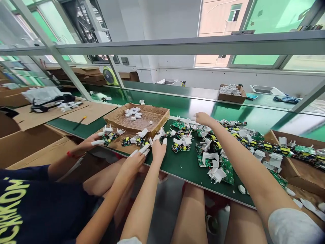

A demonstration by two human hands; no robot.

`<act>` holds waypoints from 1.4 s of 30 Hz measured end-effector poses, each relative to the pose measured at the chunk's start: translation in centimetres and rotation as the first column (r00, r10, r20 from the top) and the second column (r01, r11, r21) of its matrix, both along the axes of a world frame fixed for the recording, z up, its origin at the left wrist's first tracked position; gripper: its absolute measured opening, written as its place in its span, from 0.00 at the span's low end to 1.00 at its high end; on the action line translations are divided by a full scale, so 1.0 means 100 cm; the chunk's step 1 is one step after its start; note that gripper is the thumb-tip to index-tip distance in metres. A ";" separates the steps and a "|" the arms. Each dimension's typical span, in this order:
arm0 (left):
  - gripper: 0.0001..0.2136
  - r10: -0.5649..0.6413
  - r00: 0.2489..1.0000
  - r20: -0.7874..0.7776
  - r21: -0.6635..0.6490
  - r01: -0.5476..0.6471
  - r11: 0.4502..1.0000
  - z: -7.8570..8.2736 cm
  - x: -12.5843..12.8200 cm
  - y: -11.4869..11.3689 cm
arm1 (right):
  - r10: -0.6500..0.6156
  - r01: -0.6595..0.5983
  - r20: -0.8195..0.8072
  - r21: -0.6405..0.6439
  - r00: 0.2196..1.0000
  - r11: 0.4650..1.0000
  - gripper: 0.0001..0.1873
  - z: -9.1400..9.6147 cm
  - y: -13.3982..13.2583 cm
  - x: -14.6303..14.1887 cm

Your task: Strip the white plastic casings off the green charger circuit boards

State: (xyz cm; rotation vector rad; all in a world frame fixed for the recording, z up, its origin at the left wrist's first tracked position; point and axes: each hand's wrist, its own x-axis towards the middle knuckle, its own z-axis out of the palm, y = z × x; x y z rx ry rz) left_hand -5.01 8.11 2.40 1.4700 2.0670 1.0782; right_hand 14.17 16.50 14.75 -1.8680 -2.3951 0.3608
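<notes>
My left hand reaches over the near edge of the green belt. Its fingers wear white cots and are stretched apart, touching white plug housings beside a shallow cardboard tray. My right hand is farther out, resting on a pile of green circuit boards and white plug shells. Its fingers are bunched with the tips down in the pile, and what they hold is hidden.
A co-worker in a dark shirt sits at my left. One hand is by mine and the other is on boards near the tray. More boards fill a cardboard box at the right. Another box of white parts stands beyond the belt.
</notes>
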 end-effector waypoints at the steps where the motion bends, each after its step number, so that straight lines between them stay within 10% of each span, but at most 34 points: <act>1: 0.19 -0.011 1.000 -0.020 0.016 0.011 1.000 0.000 0.005 -0.006 | -0.035 0.035 0.031 0.004 0.999 0.999 0.14 -0.001 0.001 0.010; 4: 0.20 -0.181 0.965 -0.190 0.042 0.193 0.980 -0.006 0.025 -0.022 | -0.122 0.122 0.110 0.006 0.986 0.993 0.18 -0.007 -0.001 0.038; 7: 0.21 -0.407 0.754 -0.515 -0.102 0.418 0.903 -0.016 0.043 -0.024 | -0.141 0.149 0.175 -0.029 0.974 0.988 0.17 -0.009 -0.008 0.066; 11: 0.17 -0.465 0.574 -0.674 -0.283 0.381 0.880 -0.025 0.042 -0.009 | -0.117 0.147 0.238 -0.110 0.964 0.983 0.17 -0.013 -0.022 0.092; 20: 0.21 -0.396 0.582 -0.711 -0.278 0.285 0.917 -0.021 0.005 0.021 | -0.262 0.271 0.194 -0.021 0.945 0.962 0.20 -0.025 -0.030 0.093; 27: 0.18 -0.362 0.627 -0.690 -0.238 0.276 0.931 0.013 0.012 -0.009 | -0.026 0.025 0.007 0.050 1.000 0.998 0.27 0.002 -0.024 0.042; 34: 0.20 -0.383 0.893 -0.235 0.079 0.410 0.909 0.005 0.044 -0.026 | 0.076 -0.056 0.197 -0.104 0.978 0.993 0.19 0.009 -0.032 0.039; 42: 0.16 -0.483 0.818 0.311 0.074 0.486 0.871 -0.002 0.098 -0.018 | 0.241 -0.244 0.467 -0.055 0.851 0.968 0.23 -0.057 -0.095 0.099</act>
